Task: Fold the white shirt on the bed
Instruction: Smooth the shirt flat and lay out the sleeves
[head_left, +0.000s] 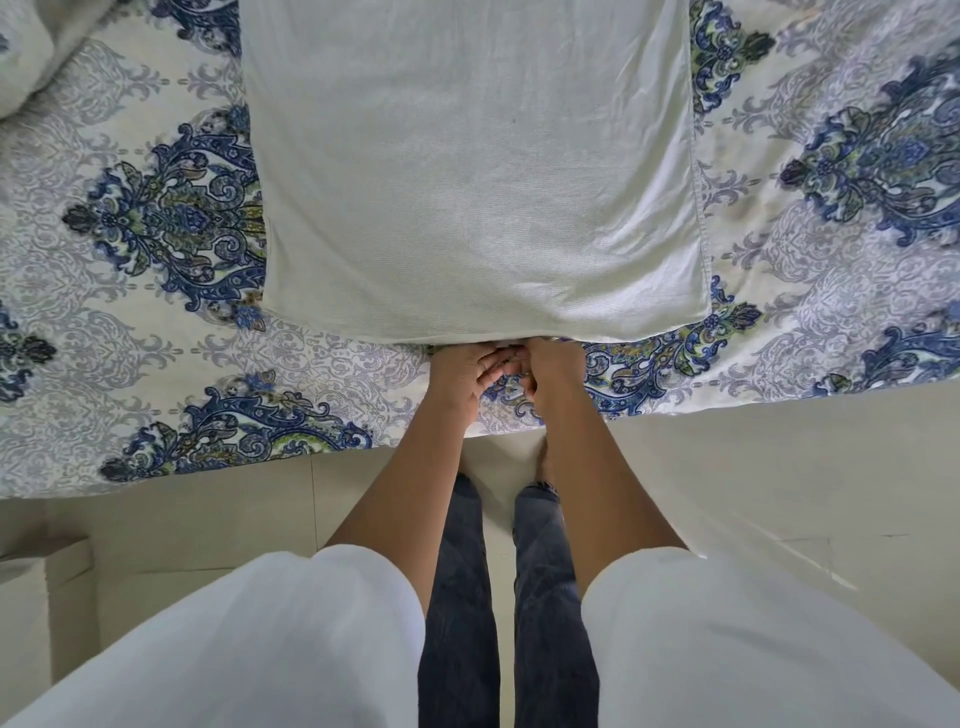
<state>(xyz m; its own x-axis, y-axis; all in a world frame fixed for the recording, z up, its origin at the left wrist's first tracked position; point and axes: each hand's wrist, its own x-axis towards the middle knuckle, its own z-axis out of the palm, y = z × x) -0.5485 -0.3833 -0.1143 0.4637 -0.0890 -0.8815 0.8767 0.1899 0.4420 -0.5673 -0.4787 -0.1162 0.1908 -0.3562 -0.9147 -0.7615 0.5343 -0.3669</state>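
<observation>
The shirt (478, 182) lies flat on the bed (156, 322), a smooth rectangle running away from the person. The left hand (457, 379) and right hand (550, 374) meet at its near hem, fingers curled; whether they pinch cloth I cannot tell. It looks light, limp and crease-prone, so it is best taken at the hem corners.

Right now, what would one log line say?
white shirt: spread flat on bed | left hand, right hand: together at near hem | hold: unclear
</observation>
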